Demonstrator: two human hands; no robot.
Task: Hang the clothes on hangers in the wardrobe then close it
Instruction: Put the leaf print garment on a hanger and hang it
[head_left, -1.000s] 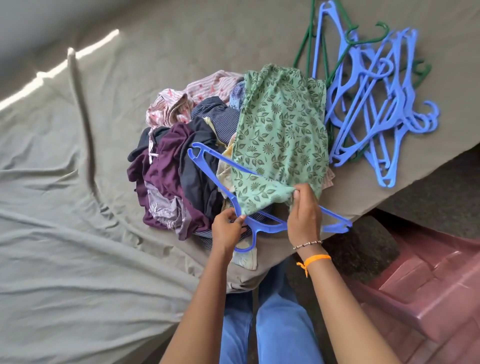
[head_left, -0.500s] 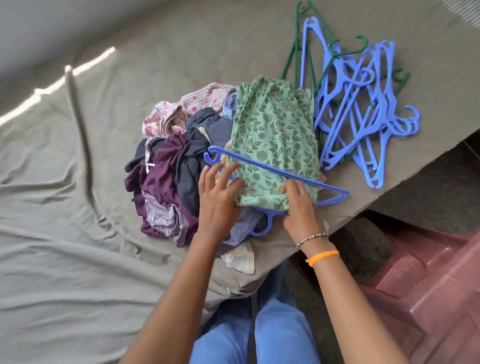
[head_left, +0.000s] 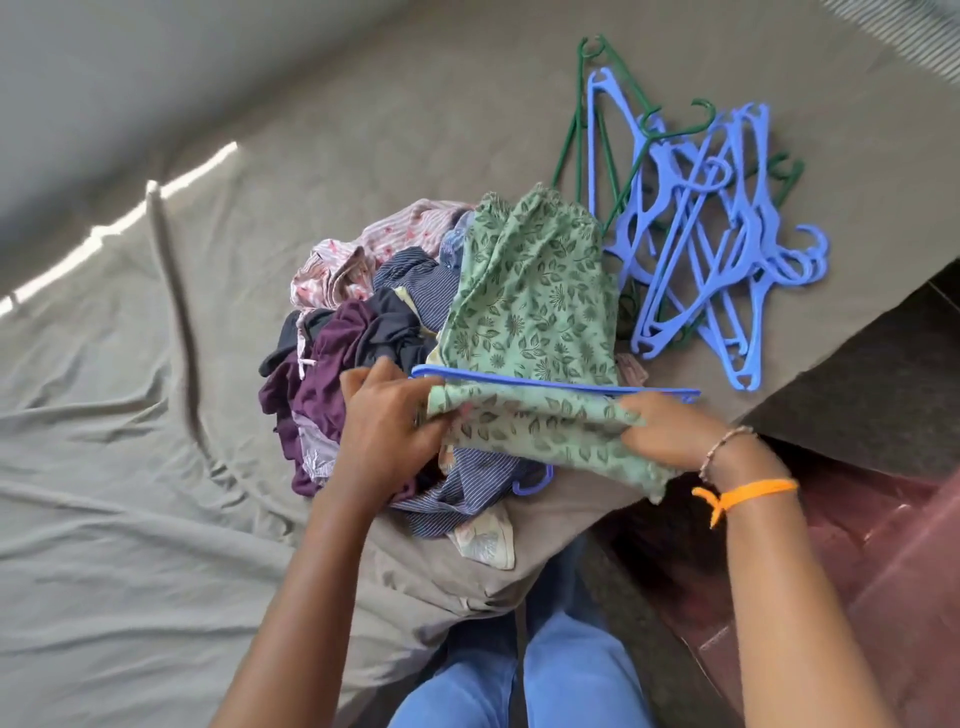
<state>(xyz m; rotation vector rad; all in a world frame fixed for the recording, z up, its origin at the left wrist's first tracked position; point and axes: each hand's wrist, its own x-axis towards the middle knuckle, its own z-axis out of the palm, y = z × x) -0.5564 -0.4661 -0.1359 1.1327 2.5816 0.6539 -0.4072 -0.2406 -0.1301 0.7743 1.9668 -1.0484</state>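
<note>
A green leaf-print garment (head_left: 530, 301) lies folded over the bar of a blue hanger (head_left: 550, 385) on top of the clothes pile (head_left: 358, 338) at the bed's corner. My left hand (head_left: 387, 421) pinches the garment's folded lower edge at its left end. My right hand (head_left: 670, 431) grips the same fold at its right end, near the hanger's tip. The hanger's hook (head_left: 535, 486) pokes out below the cloth. The wardrobe is out of view.
Several loose blue and green hangers (head_left: 696, 234) lie heaped on the bed to the right of the pile. The grey-green bedsheet (head_left: 130, 467) spreads wrinkled to the left. A maroon plastic chair (head_left: 883, 571) stands on the floor at the right, beside my knees.
The garment's lower end has been pulled through under the hanger bar and folded toward me. Both hands moved apart to its two ends.
</note>
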